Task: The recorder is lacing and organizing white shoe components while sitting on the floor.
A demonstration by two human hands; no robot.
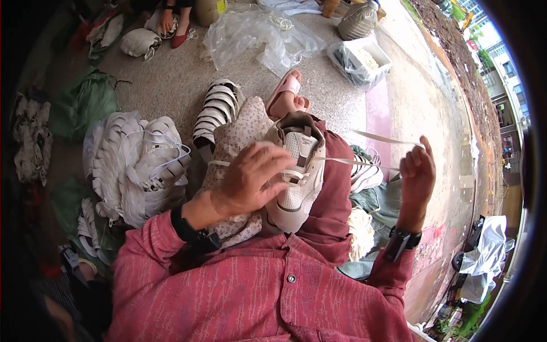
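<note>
A cream and beige sneaker (297, 181) rests on my lap, its toe toward me and its dark-lined opening facing away. A pale flat shoelace (370, 164) runs from its eyelets out to the right. Well off to that side, my right hand (419, 168) is closed on the lace, with a loop of it trailing back from the fingers. My left hand (250, 176) hovers by the shoe's left side, fingers stretched and thumb apart, partly covering the laced area. A short white lace piece (219, 163) shows left of that hand, over the floral cloth (244, 128) on my leg.
Bundles of white shoe uppers (137, 165) lie at the left, and a striped-looking stack of uppers (216, 108) stands beyond my knee. Ahead are clear plastic sheeting (259, 40) and a lined white bin (362, 61). Another person's hand (166, 23) works at the far left.
</note>
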